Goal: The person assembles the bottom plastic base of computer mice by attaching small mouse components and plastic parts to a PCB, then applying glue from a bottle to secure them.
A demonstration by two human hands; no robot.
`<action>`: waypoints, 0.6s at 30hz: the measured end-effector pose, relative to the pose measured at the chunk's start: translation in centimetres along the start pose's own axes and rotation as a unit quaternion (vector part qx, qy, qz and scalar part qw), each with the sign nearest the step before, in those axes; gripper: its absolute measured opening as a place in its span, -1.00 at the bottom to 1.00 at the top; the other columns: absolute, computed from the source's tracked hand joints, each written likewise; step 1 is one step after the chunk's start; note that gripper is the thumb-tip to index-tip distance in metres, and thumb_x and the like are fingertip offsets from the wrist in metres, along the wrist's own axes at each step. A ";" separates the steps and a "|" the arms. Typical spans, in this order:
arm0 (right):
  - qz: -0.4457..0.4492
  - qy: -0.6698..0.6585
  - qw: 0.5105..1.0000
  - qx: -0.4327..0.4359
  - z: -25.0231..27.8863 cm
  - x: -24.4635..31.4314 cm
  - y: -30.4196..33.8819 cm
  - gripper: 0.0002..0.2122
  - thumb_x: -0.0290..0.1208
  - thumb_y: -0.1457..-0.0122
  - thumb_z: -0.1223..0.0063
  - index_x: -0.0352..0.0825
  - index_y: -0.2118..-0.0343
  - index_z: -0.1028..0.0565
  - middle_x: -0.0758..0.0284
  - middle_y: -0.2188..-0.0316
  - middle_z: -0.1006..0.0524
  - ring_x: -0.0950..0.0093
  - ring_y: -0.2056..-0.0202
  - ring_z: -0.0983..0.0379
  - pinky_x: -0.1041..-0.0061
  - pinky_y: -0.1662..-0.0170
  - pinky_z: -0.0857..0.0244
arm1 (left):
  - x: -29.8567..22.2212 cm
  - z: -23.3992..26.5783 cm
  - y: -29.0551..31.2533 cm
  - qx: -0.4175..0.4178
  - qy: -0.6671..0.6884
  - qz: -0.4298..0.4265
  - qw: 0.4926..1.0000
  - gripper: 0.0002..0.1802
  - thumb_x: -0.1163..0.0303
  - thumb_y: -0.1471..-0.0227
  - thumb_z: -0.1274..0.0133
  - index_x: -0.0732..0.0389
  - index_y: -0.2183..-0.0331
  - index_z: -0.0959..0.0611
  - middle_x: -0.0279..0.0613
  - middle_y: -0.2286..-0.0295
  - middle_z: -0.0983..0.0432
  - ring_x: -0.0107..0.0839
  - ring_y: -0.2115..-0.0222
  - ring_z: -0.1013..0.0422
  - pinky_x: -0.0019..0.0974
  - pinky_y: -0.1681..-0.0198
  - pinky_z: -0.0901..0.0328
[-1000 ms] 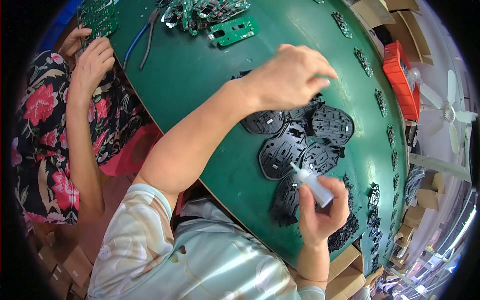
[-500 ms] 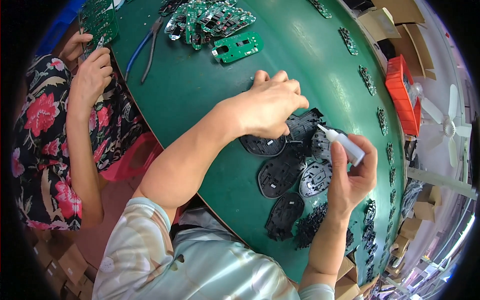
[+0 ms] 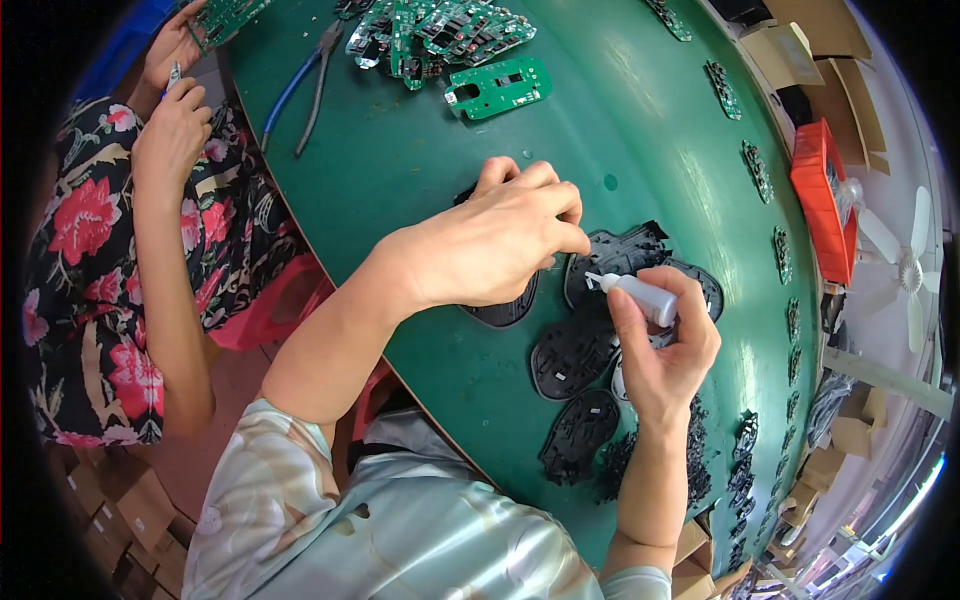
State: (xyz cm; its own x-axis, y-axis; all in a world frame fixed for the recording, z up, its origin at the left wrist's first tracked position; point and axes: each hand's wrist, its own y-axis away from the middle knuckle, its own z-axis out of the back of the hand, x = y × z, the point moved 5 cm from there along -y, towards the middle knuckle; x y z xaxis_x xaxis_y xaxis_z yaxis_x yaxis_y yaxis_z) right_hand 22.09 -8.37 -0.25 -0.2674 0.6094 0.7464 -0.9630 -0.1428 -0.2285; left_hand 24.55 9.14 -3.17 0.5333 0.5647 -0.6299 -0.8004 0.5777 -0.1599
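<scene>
My left hand (image 3: 505, 245) is closed over a black plastic shell (image 3: 505, 308), whose edges show around it. The curled fingertips and most of that shell are hidden beneath the hand. In my right hand (image 3: 668, 345) is a small white squeeze bottle (image 3: 648, 300), held between thumb and fingers. Its thin nozzle points left, over another black shell (image 3: 618, 248) with moulded ribs inside. More black shells (image 3: 575, 358) lie close by, partly overlapping, and one sits nearer to me (image 3: 580, 435).
Beside my right forearm is a heap of small black parts (image 3: 698, 455). Green circuit boards (image 3: 470, 35) are piled at the far left, near blue-handled pliers (image 3: 300, 90). Board assemblies (image 3: 757, 172) line the table's right side, by a red bin (image 3: 825, 200). A co-worker's hand (image 3: 172, 145) is at left.
My left hand and the shell under it have shifted left, apart from the other shells. The bottle has moved left, its nozzle now over the ribbed shell. The whole view has shifted slightly.
</scene>
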 end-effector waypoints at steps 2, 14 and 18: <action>-0.022 0.010 1.000 0.000 0.0 -0.3 -0.3 -0.79 -0.50 0.05 -0.30 -0.35 0.35 -0.50 0.36 0.55 -0.51 0.59 0.55 -0.38 0.64 0.48 -0.25 | -0.1 0.1 0.0 -0.007 -0.008 0.001 1.000 -0.67 0.62 0.21 -0.16 0.18 0.28 -0.65 -0.28 0.25 -0.41 -0.33 0.11 -0.28 -0.20 -0.03 -0.06; -0.014 0.059 0.998 0.034 -0.2 0.8 -1.3 -0.81 -0.53 0.09 -0.28 -0.34 0.40 -0.49 0.36 0.57 -0.49 0.58 0.56 -0.39 0.62 0.50 -0.24 | -0.4 0.3 -0.1 -0.021 0.000 0.004 1.000 -0.73 0.59 0.15 -0.16 0.20 0.28 -0.64 -0.26 0.27 -0.44 -0.33 0.13 -0.31 -0.19 -0.05 -0.05; -0.002 0.065 0.998 0.024 0.0 1.1 -1.1 -0.80 -0.54 0.10 -0.28 -0.35 0.39 -0.49 0.36 0.57 -0.49 0.57 0.55 -0.39 0.61 0.49 -0.25 | -0.1 0.3 0.1 -0.054 -0.005 -0.006 0.999 -0.75 0.61 0.11 -0.11 0.20 0.28 -0.64 -0.25 0.29 -0.46 -0.32 0.14 -0.34 -0.19 -0.05 -0.05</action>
State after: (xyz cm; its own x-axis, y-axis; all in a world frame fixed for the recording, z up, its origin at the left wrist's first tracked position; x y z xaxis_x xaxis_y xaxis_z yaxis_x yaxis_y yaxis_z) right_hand 22.90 -7.55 0.80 -0.2596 0.7050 0.6599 -0.9655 -0.1745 -0.1934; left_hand 24.53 9.33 -2.90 0.5455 0.5646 -0.6194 -0.8184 0.5182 -0.2483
